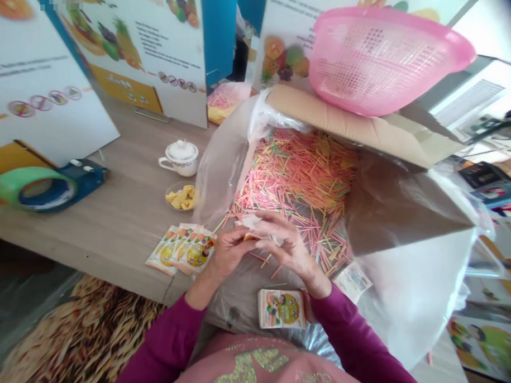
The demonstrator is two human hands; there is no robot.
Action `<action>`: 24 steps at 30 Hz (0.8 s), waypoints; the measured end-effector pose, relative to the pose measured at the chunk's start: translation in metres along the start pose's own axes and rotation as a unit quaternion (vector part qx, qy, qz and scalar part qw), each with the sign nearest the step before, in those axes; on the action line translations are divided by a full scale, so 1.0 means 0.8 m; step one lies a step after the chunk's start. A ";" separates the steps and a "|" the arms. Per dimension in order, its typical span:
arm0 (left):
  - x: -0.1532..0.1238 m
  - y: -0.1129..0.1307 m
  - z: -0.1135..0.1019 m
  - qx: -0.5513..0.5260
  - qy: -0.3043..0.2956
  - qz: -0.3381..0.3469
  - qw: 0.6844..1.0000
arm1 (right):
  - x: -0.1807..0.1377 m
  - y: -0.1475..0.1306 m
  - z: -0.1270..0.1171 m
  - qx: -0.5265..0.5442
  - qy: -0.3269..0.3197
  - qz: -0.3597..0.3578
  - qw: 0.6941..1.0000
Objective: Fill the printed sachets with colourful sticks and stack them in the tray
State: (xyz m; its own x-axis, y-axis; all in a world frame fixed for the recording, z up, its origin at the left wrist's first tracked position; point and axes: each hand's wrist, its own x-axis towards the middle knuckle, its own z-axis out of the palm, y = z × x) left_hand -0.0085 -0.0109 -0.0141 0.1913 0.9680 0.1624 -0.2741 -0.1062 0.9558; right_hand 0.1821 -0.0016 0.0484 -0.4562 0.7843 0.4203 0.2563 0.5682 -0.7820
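Both of my hands meet over the near edge of a plastic-lined cardboard box (pixel 404 136) full of thin pink, orange and green sticks (pixel 297 179). My left hand (pixel 228 251) and my right hand (pixel 282 241) are closed together on a small paper packet (pixel 250 222). A stack of printed packets (pixel 281 308) lies on my lap below my wrists. Several more printed packets (pixel 182 250) are fanned out on the wooden table (pixel 114 213), just left of my left hand.
A pink plastic basket (pixel 380 58) rests on the box's far flap. On the table stand a white lidded cup (pixel 181 158), a small dish of yellow snacks (pixel 181 197) and a blue tape dispenser with green tape (pixel 41 185). Printed boards lean behind.
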 end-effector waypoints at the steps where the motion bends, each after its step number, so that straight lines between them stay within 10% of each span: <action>1: -0.003 0.000 0.001 -0.002 -0.001 -0.011 1.000 | -0.003 0.000 -0.001 -0.004 0.014 0.003 1.000; 12: -0.034 0.024 -0.020 0.089 -0.005 -0.018 0.996 | 0.003 -0.020 0.001 -0.090 -0.130 -0.031 0.987; 18: -0.062 0.049 -0.035 0.238 -0.013 0.019 0.971 | 0.022 -0.007 -0.021 0.035 -0.235 -0.027 0.971; 24: -0.078 0.053 -0.113 0.556 0.029 0.082 0.827 | 0.126 0.090 -0.135 -0.100 0.155 0.100 0.978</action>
State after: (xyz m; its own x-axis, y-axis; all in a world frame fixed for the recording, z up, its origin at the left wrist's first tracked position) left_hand -0.1173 -0.0553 -0.0055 0.1828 0.9258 0.3308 0.7499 -0.3489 0.5620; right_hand 0.2468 0.1451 0.0840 -0.1077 0.9052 0.4111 0.4898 0.4081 -0.7704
